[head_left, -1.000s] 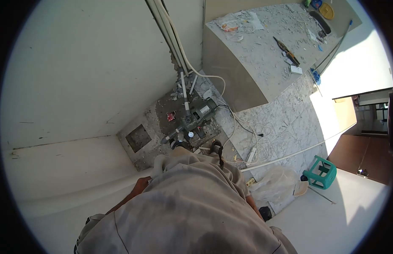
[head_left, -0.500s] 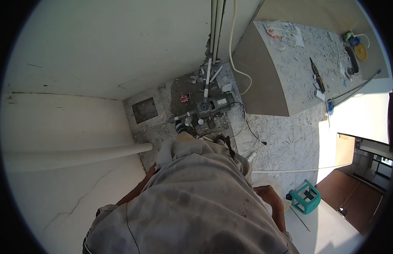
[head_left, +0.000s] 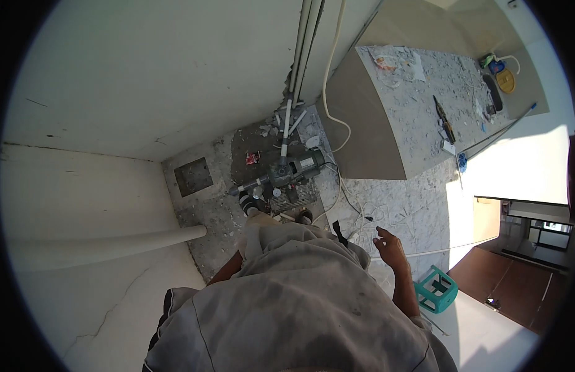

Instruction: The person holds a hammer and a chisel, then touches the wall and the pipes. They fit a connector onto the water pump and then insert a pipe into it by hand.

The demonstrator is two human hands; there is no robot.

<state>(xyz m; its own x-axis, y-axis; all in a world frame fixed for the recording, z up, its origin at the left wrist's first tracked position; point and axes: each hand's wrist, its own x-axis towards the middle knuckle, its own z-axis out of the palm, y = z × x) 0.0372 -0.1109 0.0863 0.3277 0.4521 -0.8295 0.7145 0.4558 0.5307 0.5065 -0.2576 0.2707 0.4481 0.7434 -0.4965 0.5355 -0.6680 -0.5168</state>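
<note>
My right hand (head_left: pixel 391 249) is held out beside my body, above the pale marble floor. Its fingers are apart and nothing is in them. Only part of my left forearm (head_left: pixel 227 270) shows; the hand itself is hidden behind my grey shirt (head_left: pixel 294 291). On the floor ahead of my feet sits a grey electric water pump (head_left: pixel 294 170) joined to white plastic pipes. One pipe (head_left: pixel 285 128) rises from it toward the wall. A red packet (head_left: pixel 253 157) lies beside the pump, and a loose white cord (head_left: pixel 386 214) spreads over the floor near my right hand.
A square recess (head_left: pixel 193 177) is sunk in the concrete floor. A thick white pipe (head_left: pixel 114 245) runs along the left wall. A debris-covered counter (head_left: pixel 417 111) at right bears a long dark tool (head_left: pixel 443 119). A green stool (head_left: pixel 436 289) stands at my right.
My right hand has come away from my side, moving forward and outward with its fingers spreading. The camera view has shifted slightly. The pump and stool look undisturbed.
</note>
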